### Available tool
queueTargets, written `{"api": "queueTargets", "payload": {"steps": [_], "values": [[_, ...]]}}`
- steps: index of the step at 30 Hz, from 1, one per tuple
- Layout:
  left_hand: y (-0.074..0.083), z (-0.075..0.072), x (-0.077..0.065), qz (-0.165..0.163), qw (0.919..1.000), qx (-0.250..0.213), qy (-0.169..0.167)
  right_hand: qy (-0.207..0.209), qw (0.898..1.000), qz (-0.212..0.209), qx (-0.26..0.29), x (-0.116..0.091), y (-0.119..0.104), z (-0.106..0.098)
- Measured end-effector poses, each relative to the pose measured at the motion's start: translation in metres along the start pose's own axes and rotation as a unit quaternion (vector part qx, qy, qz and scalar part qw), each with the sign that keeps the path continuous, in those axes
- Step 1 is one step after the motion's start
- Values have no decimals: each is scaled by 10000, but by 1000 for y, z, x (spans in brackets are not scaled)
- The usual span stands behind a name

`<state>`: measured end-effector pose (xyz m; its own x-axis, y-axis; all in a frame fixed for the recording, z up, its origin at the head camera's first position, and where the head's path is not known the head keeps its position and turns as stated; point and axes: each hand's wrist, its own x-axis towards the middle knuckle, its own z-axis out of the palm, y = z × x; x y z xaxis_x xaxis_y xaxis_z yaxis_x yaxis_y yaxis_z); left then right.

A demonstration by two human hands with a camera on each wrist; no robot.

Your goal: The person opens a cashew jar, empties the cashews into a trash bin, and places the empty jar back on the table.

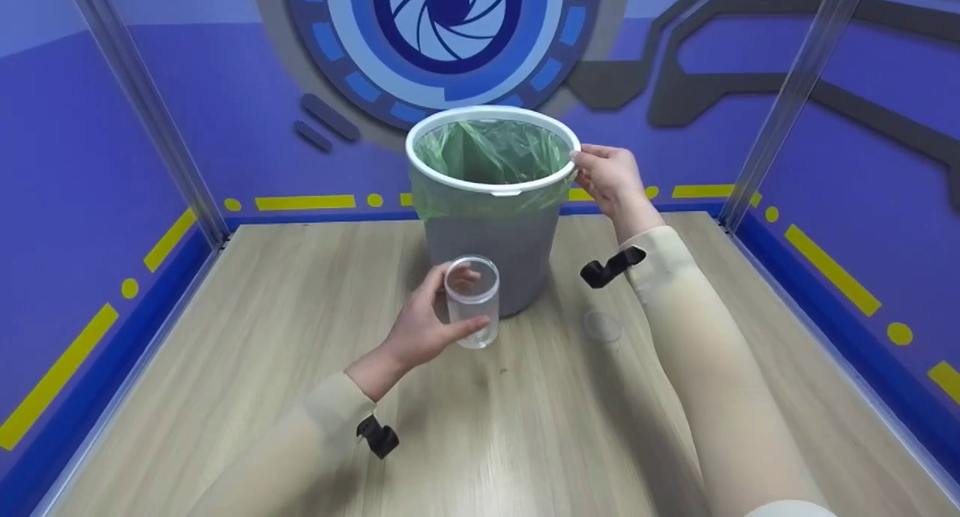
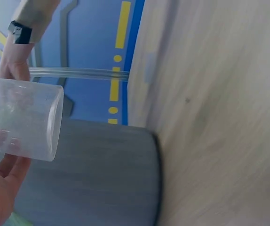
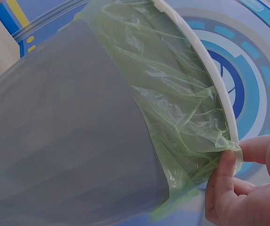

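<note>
My left hand [image 1: 421, 323] grips a clear plastic cup [image 1: 474, 318] around its side, upright and in front of the bin. In the left wrist view the cup [image 2: 24, 117] lies across the fingers, and nothing shows inside it. A grey trash can [image 1: 491, 247] with a white rim stands at the back of the table. The green bag [image 1: 450, 153] lines it and folds down over its outside. At the rim's right side, my right hand [image 1: 611, 178] pinches the edge. The right wrist view shows thumb and fingers [image 3: 226, 165] holding bunched bag film against the white rim [image 3: 226, 103].
A clear round lid-like disc [image 1: 603, 326] lies on the wooden table [image 1: 345, 277], right of the bin and below the right forearm. Blue patterned walls [image 1: 97, 164] close off the back and both sides, with metal posts at the corners.
</note>
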<state>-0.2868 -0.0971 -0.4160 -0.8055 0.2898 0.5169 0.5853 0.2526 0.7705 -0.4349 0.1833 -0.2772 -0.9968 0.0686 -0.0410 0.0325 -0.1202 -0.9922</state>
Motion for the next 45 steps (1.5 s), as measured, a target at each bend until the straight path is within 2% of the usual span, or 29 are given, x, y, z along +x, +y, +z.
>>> {"api": "queueTargets", "payload": {"steps": [6,14,20,24,30,45], "values": [[-10,16,-12,67,9987,-79,-505,-3,9999,-14,116,0,1,0],[-21,35,-23,80,9934,-403,-1067,-46,9998,-71,188,0,1,0],[-29,49,-35,-158,9881,-548,-1429,-17,9999,-28,151,0,1,0],[-33,56,-41,-328,9846,-640,-1592,-3,9999,-5,133,0,1,-1],[-39,62,-46,-391,9799,-743,-1807,-44,9994,-4,330,0,1,0],[-47,61,-51,-830,9763,-734,-1861,-47,9996,-13,277,-2,1,0]]}}
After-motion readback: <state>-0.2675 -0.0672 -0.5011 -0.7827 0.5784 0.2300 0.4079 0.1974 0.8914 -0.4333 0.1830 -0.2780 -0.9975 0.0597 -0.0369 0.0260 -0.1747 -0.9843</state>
